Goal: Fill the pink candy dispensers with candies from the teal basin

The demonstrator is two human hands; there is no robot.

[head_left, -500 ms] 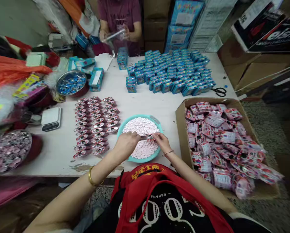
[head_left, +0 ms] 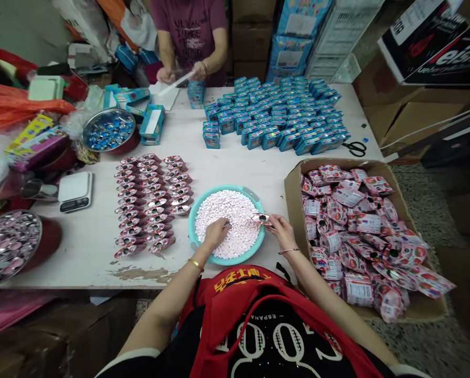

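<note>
Hands parted | left fingers (head_left: pixel 219 226) in candies (head_left: pixel 229 215) | right fingers (head_left: pixel 273 221) clamped on foil blister (head_left: pixel 260 219) | scarred white table (head_left: pixel 85 268)

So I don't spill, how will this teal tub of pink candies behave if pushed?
The teal tub looks shallow, so the loose pink candies could probably spill if it tips. Heaped full, it is likely fairly heavy. Its thin plastic rim may flex if lifted.
</note>
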